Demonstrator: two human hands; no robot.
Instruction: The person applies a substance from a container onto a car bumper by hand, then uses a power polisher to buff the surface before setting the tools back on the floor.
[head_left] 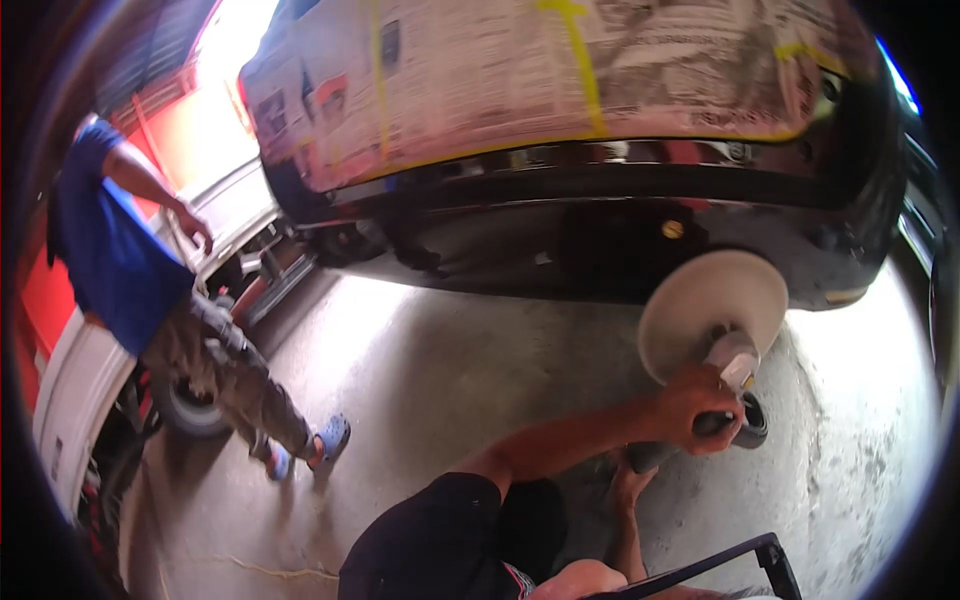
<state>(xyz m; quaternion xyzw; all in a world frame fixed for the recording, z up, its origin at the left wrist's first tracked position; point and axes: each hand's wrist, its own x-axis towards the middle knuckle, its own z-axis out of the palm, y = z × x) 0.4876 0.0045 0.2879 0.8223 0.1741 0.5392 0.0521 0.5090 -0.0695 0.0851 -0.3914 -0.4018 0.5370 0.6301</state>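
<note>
A polisher (737, 362) with a large round pale pad (708, 300) is in front of me, its pad against or close to the glossy black bumper (490, 245) of a car. My left hand (698, 408), at the end of the arm reaching in from the left, is wrapped around the tool just behind the pad. Below and behind it, my right hand (630, 482) is closed on the dark rear part of the polisher, partly hidden by the left arm. Newspaper (490, 90) held by yellow tape covers the car's panel above the bumper.
A person in a blue shirt (120, 230) stands at the left on the concrete floor (430, 390). Behind that person is a white vehicle part (85, 410) with a wheel (195, 410). A black frame (765, 545) crosses the bottom right. Another dark vehicle (918, 235) borders the right side.
</note>
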